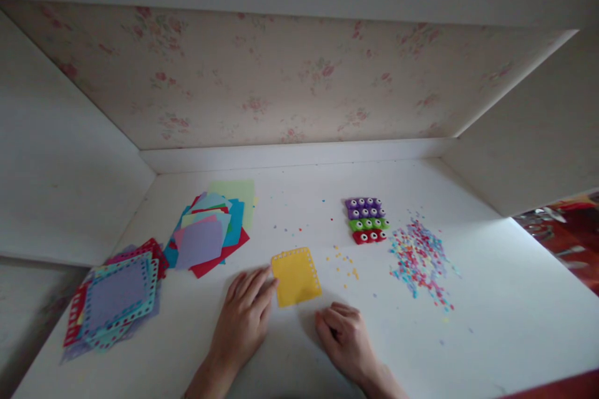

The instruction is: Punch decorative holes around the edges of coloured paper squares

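Observation:
A yellow paper square (296,279) lies on the white table, with small holes punched along its top and right edges. My left hand (246,308) rests flat at its left side, fingers stretched out and the tips touching the paper's edge. Just below the paper's lower right corner, my right hand (345,338) is curled into a loose fist on the table; nothing shows in it. Small yellow paper bits (346,265) are scattered to the right of the square.
Uncut coloured paper sheets (201,243) lie in a pile at the back left. Hole-edged squares (116,293) are stacked at the far left. Purple, green and red eye-like pieces (367,221) stand in rows, beside a heap of paper confetti (418,252). Side panels and a flowered back wall (290,87) enclose the table.

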`<action>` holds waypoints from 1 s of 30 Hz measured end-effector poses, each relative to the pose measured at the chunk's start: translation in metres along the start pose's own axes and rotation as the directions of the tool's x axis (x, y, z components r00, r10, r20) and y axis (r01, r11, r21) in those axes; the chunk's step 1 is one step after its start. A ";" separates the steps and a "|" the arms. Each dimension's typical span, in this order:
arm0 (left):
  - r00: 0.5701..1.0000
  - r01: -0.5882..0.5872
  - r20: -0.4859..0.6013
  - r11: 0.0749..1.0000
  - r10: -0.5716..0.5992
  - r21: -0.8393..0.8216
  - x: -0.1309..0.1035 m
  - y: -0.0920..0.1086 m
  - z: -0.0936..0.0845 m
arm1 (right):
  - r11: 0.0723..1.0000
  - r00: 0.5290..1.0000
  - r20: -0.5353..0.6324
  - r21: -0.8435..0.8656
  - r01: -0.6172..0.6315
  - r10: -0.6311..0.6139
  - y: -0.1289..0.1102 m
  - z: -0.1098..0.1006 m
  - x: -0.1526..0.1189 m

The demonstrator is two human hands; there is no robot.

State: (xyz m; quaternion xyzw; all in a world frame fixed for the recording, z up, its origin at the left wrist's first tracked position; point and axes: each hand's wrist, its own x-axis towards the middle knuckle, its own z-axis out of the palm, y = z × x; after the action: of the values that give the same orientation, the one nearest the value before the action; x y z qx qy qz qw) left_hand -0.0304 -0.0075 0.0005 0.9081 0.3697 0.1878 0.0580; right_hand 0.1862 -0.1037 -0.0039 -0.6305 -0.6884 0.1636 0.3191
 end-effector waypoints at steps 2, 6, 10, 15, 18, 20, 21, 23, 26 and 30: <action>1.000 -0.001 0.005 1.000 0.001 0.009 -0.001 -0.001 0.001 | 0.999 1.000 0.025 0.029 0.014 -0.015 0.000 -0.004 -0.003; 0.999 0.016 -0.030 1.000 -0.016 -0.015 0.000 -0.002 0.003 | 0.970 0.985 -0.012 0.174 -0.170 0.175 0.009 -0.031 -0.001; 0.993 0.076 -0.082 0.992 -0.084 -0.103 0.020 0.015 -0.001 | 0.785 0.766 -0.284 0.450 -0.425 0.577 0.048 -0.079 0.023; 0.995 0.046 0.092 0.980 -0.029 -0.192 0.078 0.061 0.005 | 0.650 0.476 -0.515 0.740 -0.172 0.713 0.114 -0.123 0.069; 0.984 0.011 0.177 0.981 0.023 -0.191 0.119 0.083 0.024 | 0.709 0.526 -0.530 0.669 -0.224 0.666 0.141 -0.128 0.092; 0.979 -0.016 0.196 0.982 0.053 -0.186 0.143 0.092 0.039 | 0.736 0.578 -0.503 0.615 -0.283 0.643 0.152 -0.126 0.104; 0.977 -0.021 0.203 0.984 0.058 -0.179 0.154 0.096 0.047 | 0.741 0.601 -0.483 0.598 -0.306 0.637 0.157 -0.124 0.109; 0.974 -0.016 0.220 0.988 0.050 -0.154 0.172 0.101 0.062 | 0.745 0.635 -0.442 0.569 -0.348 0.634 0.163 -0.120 0.117; 0.972 0.002 0.233 0.994 0.023 -0.105 0.189 0.105 0.080 | 0.746 0.664 -0.389 0.527 -0.408 0.638 0.170 -0.113 0.124; 0.964 0.036 0.265 0.998 -0.019 -0.058 0.200 0.102 0.095 | 0.736 0.646 -0.385 0.502 -0.453 0.660 0.171 -0.105 0.128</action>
State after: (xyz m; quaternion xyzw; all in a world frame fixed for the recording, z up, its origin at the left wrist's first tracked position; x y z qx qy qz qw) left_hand 0.2037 0.0608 -0.0030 0.9176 0.3653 0.0756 0.1376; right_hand 0.3844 0.0282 -0.0038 -0.7632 -0.2943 0.1943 0.5414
